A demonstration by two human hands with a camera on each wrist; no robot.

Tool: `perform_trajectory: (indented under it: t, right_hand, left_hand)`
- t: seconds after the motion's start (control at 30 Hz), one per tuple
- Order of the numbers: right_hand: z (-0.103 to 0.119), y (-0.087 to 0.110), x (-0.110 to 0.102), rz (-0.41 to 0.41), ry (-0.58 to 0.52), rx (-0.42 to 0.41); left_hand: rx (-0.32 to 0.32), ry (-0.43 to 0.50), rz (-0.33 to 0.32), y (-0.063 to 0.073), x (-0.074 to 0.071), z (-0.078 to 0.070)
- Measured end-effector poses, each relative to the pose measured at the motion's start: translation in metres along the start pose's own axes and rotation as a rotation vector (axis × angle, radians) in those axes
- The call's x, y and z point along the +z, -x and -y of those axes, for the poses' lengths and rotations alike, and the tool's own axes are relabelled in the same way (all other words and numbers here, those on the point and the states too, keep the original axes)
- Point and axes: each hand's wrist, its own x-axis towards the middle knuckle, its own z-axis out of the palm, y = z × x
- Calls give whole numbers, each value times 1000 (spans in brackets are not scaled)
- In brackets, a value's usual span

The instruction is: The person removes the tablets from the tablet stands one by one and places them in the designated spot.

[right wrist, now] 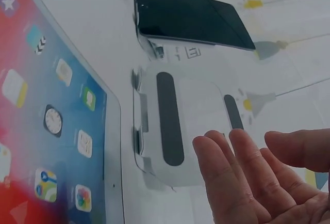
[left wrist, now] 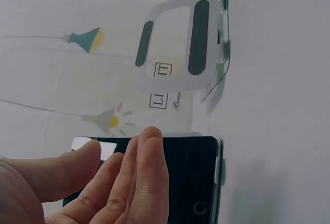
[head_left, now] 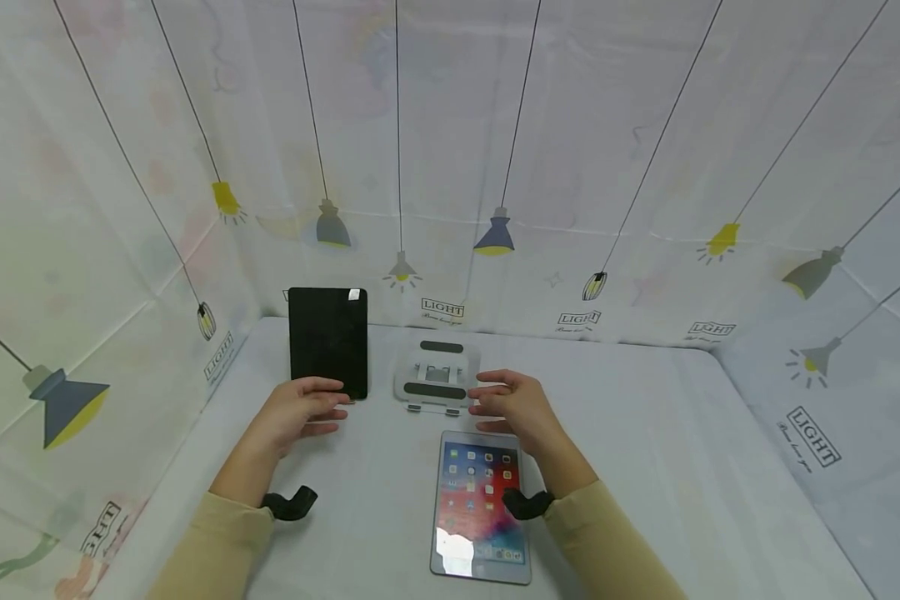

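Observation:
My left hand has its fingers extended right by the lower edge of a black tablet, whose screen is dark. In the right wrist view that black tablet leans back on a support mostly hidden behind it. To its right stands a light grey tablet stand with two dark pads and small front lips, nothing resting on it. Beside the stand's right edge is my right hand, fingers loosely extended, holding nothing. A white tablet lies face up below, its screen lit with app icons.
White cloth covers the table. Behind and at both sides hang white sheets printed with lamps. A black band is on my left wrist; another black band on the right wrist overlaps the white tablet in the head view.

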Motion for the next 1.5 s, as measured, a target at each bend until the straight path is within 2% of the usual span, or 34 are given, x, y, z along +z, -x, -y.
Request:
perform_trajectory:
  t: [0.33, 0.6, 0.83, 0.97, 1.13, 1.5]
  right_hand:
    - [4, -15, 9, 30, -72, -9]
    - [8, -26, 21, 61, -88, -62]
    - [13, -41, 33, 80, -79, -87]
    - [19, -46, 41, 98, -87, -83]
    - [24, -52, 49, 112, -96, -84]
    - [31, -58, 71, 164, -161, -107]
  left_hand:
    - [10, 26, -21, -2, -19, 1]
    - [8, 26, -60, -5, -34, -2]
    - [-25, 121, -116, -8, -47, -3]
    - [-25, 128, -140, -9, -53, -5]
    - [-18, 127, -150, -11, -60, -8]
    - [12, 211, -172, -10, -78, -14]
